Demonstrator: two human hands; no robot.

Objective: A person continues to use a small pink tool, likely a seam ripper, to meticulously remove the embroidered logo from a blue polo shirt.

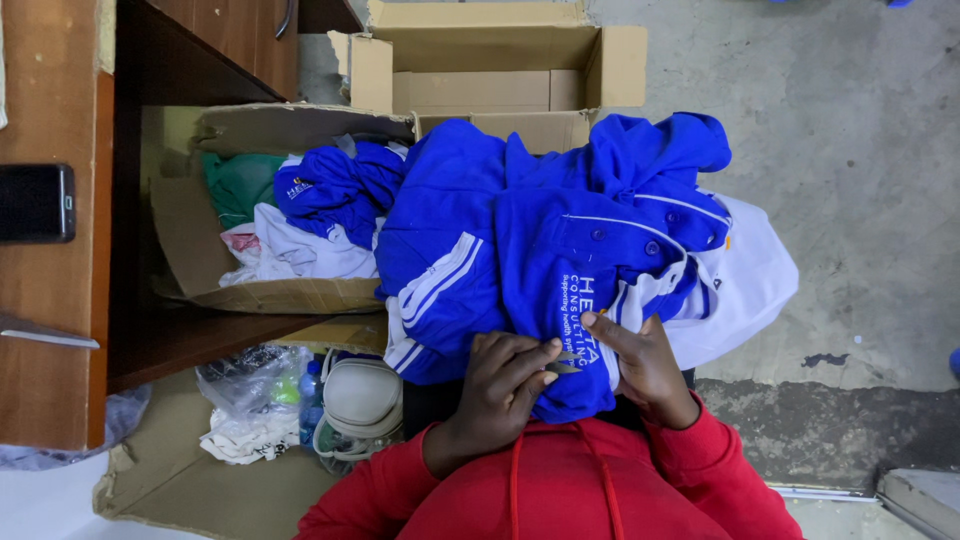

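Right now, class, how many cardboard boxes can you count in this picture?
2. One open, empty-looking cardboard box stands on the floor at the top; another box, holding clothes, lies under the desk. Flattened cardboard by the bags isn't counted.

Blue polo shirt (560, 260): matt knit cloth. Behind it, box (500, 70): plain brown cardboard. Left of box, desk (50, 300): smooth wood.

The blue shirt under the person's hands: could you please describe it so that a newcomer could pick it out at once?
Start at the open cardboard box on the concrete floor; a heap of clothes lies just below it. The blue shirt is on top, nearest the red sleeves, with the left hand and right hand pinching its fabric. Unlike the white garment beside it, it has white stripes and buttons.
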